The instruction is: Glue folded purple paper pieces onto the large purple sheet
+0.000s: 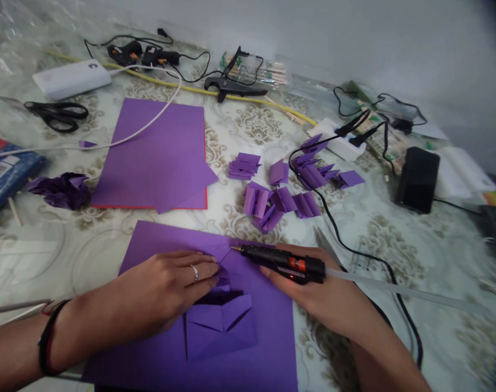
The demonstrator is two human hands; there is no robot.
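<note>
My right hand [313,272] is wrapped around a black hot glue gun [272,260], which has a glowing red light and a long clear glue stick [395,291] at its rear. Its brass-coloured tip reaches the upper part of a purple sheet [268,326], just beyond the fingertips of my left hand [182,277]. That hand lies over a folded purple paper piece [221,332], fingers stretched out and close together; its thumb is hidden. The folded piece rests on the sheet, its flaps standing up near the middle.
Several small folded purple papers [268,201] lie beyond the sheet. Stacked purple paper [153,158], crumpled purple paper [62,190], black scissors [57,114] and a white power bank [72,79] are at left. A black cord [354,250] runs from a power strip [340,139] past my right arm.
</note>
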